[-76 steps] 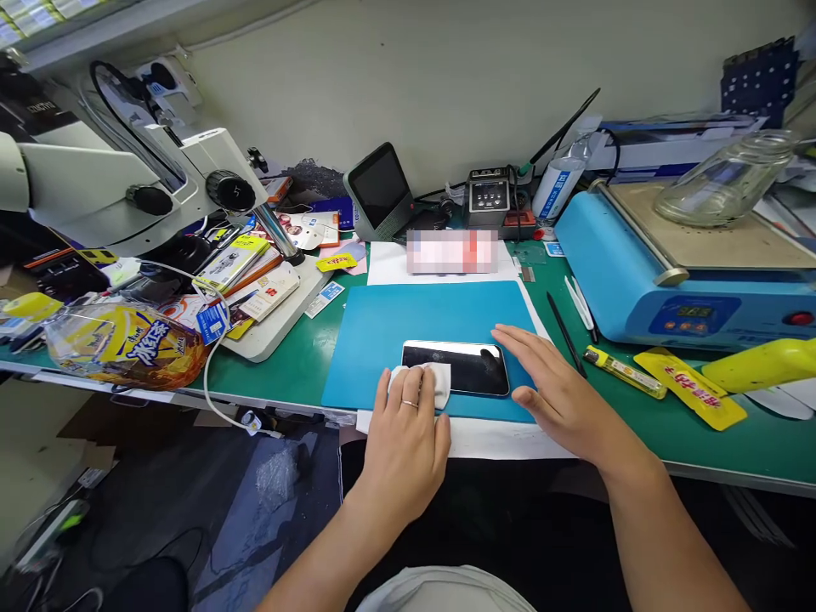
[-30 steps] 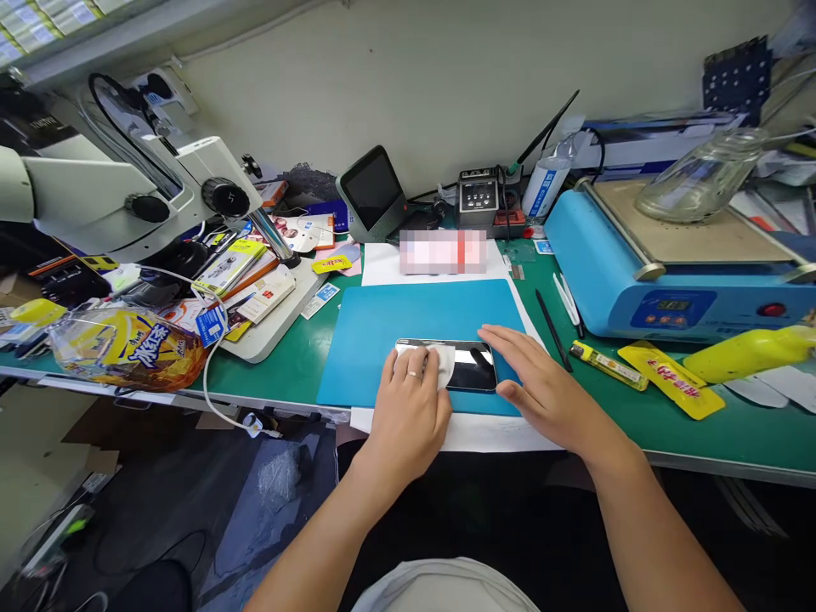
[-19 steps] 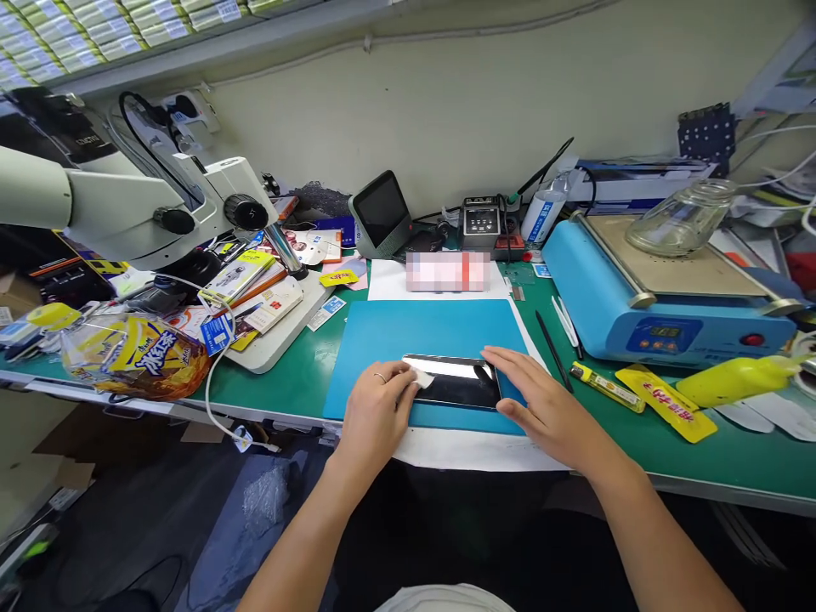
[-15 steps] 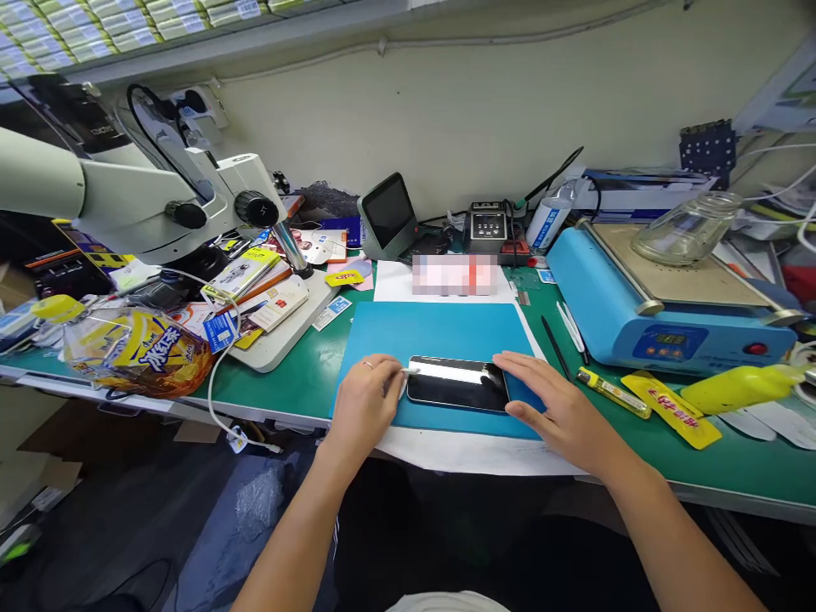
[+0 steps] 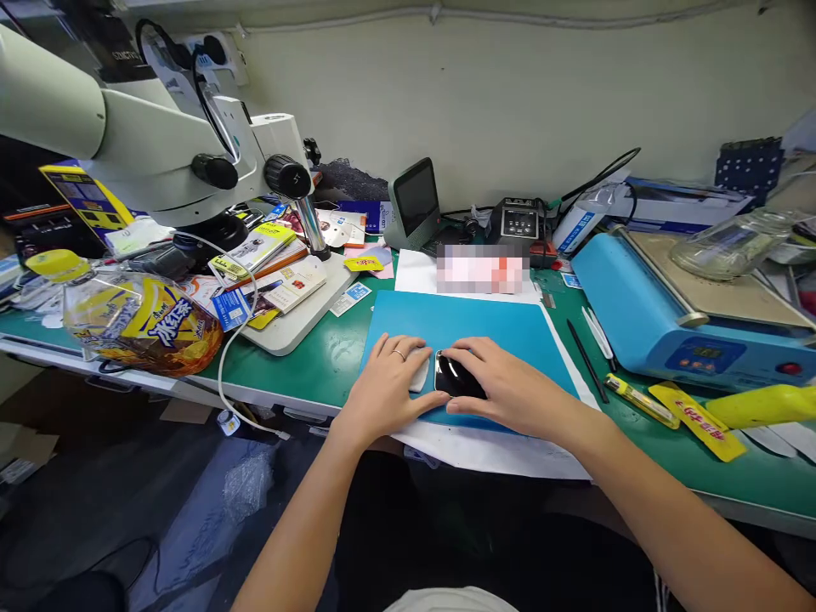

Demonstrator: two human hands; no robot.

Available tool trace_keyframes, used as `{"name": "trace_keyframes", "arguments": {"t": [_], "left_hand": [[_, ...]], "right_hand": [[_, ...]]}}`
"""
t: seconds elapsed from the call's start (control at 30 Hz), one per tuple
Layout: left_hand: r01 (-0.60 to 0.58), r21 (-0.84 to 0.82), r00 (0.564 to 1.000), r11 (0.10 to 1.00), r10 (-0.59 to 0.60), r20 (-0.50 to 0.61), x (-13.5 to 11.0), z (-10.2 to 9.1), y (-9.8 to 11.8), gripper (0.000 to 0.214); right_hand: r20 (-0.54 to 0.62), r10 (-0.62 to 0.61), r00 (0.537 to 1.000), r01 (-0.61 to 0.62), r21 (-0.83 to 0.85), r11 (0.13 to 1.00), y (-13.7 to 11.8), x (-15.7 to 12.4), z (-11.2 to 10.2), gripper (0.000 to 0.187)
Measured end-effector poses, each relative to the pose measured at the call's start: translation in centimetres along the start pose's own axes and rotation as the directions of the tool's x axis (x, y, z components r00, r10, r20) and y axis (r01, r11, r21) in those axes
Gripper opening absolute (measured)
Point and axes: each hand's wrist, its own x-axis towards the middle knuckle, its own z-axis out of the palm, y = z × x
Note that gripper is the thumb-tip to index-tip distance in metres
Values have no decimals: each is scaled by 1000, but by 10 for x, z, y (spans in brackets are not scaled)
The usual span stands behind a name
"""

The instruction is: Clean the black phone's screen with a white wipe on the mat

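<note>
A black phone point(image 5: 454, 379) lies face up on a blue work mat point(image 5: 472, 327) near the front edge of the green bench. My right hand point(image 5: 503, 389) covers most of the phone, fingers curled over it and thumb at its near edge. My left hand point(image 5: 388, 387) rests flat on the mat just left of the phone, fingers spread, a ring on one finger. A small white wipe point(image 5: 419, 374) lies under its fingertips, beside the phone's left end.
A microscope point(image 5: 153, 144) and a snack bag point(image 5: 144, 323) crowd the left side. A blue heating machine point(image 5: 676, 323) with a glass jar point(image 5: 733, 242) stands right. A black stylus point(image 5: 580, 357), a yellow lighter point(image 5: 637, 399) and a small display point(image 5: 417, 200) lie around the mat.
My left hand wiped the screen with the white wipe, then slid off to the phone's left end. My right hand moved left from the phone's right end to cover it. The camera view shifted left.
</note>
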Motion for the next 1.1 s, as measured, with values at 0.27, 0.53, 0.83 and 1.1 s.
{"name": "trace_keyframes", "arguments": {"t": [0.27, 0.53, 0.83, 1.1], "left_hand": [[11, -17, 1000, 1000, -11, -1, 1, 0, -1, 56], [6, -37, 1000, 999, -6, 22, 0, -2, -2, 48], [-7, -39, 999, 999, 8, 32, 0, -4, -3, 44], [-13, -54, 999, 998, 16, 47, 2, -4, -4, 45]], "right_hand": [[44, -64, 997, 67, -69, 995, -2, 16, -3, 71], [91, -69, 993, 82, -147, 986, -4, 20, -7, 63], [225, 48, 973, -19, -129, 991, -13, 37, -17, 40], [294, 97, 951, -73, -90, 993, -15, 43, -22, 44]]}}
